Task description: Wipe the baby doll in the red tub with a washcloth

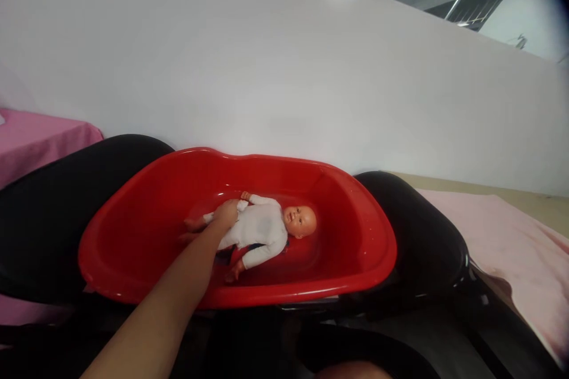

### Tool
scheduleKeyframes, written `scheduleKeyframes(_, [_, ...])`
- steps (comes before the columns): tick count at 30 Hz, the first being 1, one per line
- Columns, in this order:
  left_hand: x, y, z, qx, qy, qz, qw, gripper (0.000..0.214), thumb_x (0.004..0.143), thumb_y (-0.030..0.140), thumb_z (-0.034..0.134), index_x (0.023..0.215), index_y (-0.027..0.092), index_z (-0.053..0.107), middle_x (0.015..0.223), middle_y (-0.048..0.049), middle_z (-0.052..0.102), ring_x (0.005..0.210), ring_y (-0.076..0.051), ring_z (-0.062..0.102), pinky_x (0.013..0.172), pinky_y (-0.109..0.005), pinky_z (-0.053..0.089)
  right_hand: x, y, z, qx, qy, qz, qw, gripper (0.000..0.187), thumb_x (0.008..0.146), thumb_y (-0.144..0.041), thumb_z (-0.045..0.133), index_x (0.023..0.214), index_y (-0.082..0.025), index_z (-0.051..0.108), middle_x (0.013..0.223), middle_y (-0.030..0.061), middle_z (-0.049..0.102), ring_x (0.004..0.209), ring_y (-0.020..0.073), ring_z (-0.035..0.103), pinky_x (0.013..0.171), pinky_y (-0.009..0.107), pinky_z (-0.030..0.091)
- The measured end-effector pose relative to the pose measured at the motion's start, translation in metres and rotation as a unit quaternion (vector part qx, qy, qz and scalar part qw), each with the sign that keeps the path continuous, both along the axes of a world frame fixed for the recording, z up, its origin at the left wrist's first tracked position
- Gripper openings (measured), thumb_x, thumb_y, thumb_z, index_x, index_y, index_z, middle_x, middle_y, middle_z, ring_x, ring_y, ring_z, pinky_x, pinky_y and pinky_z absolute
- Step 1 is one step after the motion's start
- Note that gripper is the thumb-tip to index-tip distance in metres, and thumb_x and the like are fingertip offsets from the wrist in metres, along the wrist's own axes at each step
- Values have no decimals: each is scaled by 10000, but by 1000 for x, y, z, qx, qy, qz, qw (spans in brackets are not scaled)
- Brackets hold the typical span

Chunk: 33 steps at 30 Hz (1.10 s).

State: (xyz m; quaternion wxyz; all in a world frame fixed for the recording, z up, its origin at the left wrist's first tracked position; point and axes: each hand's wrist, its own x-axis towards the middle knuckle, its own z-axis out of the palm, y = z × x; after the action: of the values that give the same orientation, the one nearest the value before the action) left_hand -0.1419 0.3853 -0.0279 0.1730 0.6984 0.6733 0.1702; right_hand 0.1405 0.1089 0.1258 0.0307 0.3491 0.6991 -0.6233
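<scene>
My left hand (226, 214) reaches into a red baby bathtub (293, 294) from the lower left. Its fingers are closed on a small white cloth (242, 205), pressed against the lower body of a baby doll (264, 222). The doll lies on its back in the tub, head to the right and legs to the left. It has a white cloth body with a greyish patch on the chest. My forearm hides part of its legs. My right hand does not show; a skin-coloured patch at the bottom edge is too cut off to identify.
Black padded surfaces flank the tub, one on the left (57, 213) and one on the right (427, 237). Behind it stands a white wall (275, 71). Pink cloths lie at the far left (44, 139) and at the right (511, 249).
</scene>
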Motion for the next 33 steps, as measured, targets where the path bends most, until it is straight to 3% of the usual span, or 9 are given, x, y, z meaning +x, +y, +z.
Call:
scheduleKeyframes(3, [-8,2,-1,16,-28,63,998,317,898,334,498,1089,141,662,1141,-193,665,1035,-370,633,869,-455,455,21,3,9,-48,42,14,998,316,848,-459,671,1033,-203,657,1001,48,659,880,172,652,723,293,550])
scheduleKeyframes(5, [-7,3,2,40,-44,84,995,321,925,312,463,1134,144,639,1149,-173,664,1038,-336,632,873,-427,457,35,23,21,-39,93,-29,994,394,815,-519,678,990,-166,658,949,61,665,865,172,656,753,295,537])
scheduleKeyframes(6, [-4,4,4,52,-47,86,994,332,942,299,430,1170,156,625,1158,-156,665,1043,-314,630,873,-409,462,41,38,27,-20,125,-73,989,431,813,-526,672,1024,-151,647,989,74,662,902,175,652,805,312,525])
scheduleKeyframes(9, [18,6,14,109,-100,37,988,349,950,254,394,1214,210,618,1185,-86,674,1078,-245,621,905,-350,468,54,94,36,154,147,-213,954,543,767,-381,740,1254,-228,555,1322,80,539,1202,205,533,1010,362,434])
scheduleKeyframes(13, [67,14,20,144,-171,-92,970,382,864,134,452,1169,194,674,1239,-52,665,1156,-195,591,1031,-312,413,56,168,10,263,-23,-248,932,1064,627,-350,818,1520,-253,247,1561,136,217,1388,310,315,1094,460,347])
scheduleKeyframes(17, [115,28,16,102,-157,-134,973,460,785,41,428,1147,142,693,1200,-68,687,1128,-178,612,1040,-302,419,48,213,-33,331,-217,-176,901,1232,509,-362,870,1535,-236,200,1566,156,196,1434,377,165,1117,557,253])
scheduleKeyframes(22, [139,41,7,28,-62,-231,971,446,796,65,432,1132,161,709,1231,-55,675,1180,-188,588,1078,-329,387,46,228,-61,371,-282,-59,883,1061,557,-375,844,1469,-280,310,1492,130,339,1374,342,284,1066,574,299])
scheduleKeyframes(26, [133,46,5,19,5,-247,969,410,844,119,455,1163,180,705,1240,-74,668,1161,-207,604,1039,-304,401,48,227,-67,381,-300,-61,872,922,618,-382,810,1419,-269,368,1469,133,369,1351,332,306,1033,551,348])
scheduleKeyframes(33, [91,46,7,16,94,-78,992,405,944,394,420,1236,262,668,1214,-100,677,1134,-315,599,953,-411,426,45,230,-72,397,-311,-53,862,841,673,-383,772,1406,-244,383,1479,123,363,1341,327,314,1018,558,381])
